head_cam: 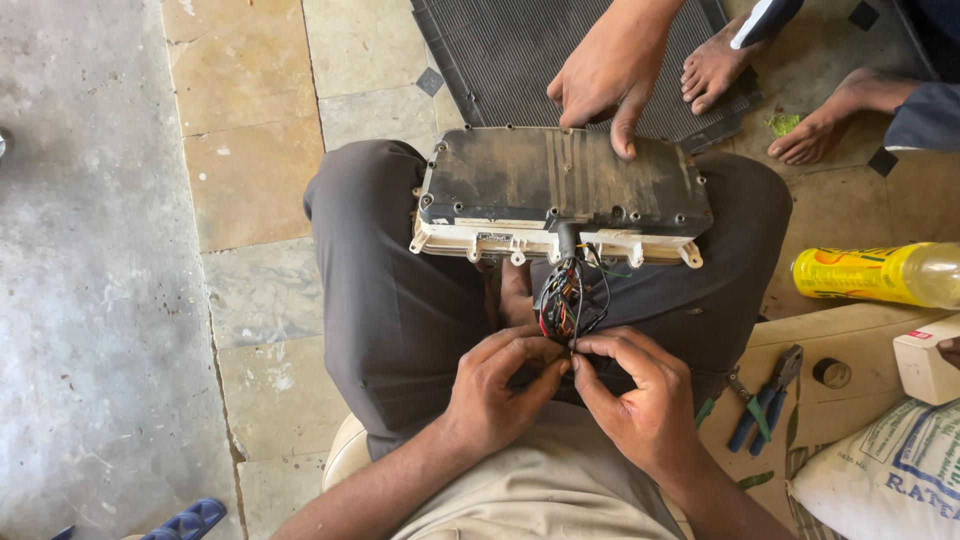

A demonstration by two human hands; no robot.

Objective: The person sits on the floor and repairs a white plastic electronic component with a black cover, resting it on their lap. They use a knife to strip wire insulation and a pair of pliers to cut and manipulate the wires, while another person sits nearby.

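Note:
A dusty black-and-cream electronic unit (pixel 560 190) lies across my lap on grey trousers. From its near edge hangs a bundle of coloured wires (pixel 568 298). My left hand (pixel 497 390) and my right hand (pixel 640 395) meet just below the bundle, fingertips pinched together on thin wire ends. The wire ends themselves are mostly hidden by my fingers. Another person's hand (pixel 608 75) rests on the far edge of the unit, one finger pressing on its top.
A dark ribbed mat (pixel 520 50) lies beyond the unit, with another person's bare feet (pixel 770 90) on it. At the right sit a yellow plastic bottle (pixel 880 275), blue-handled pliers (pixel 765 400), a small white box (pixel 925 365) and a white sack (pixel 890 475). Stone floor spreads left.

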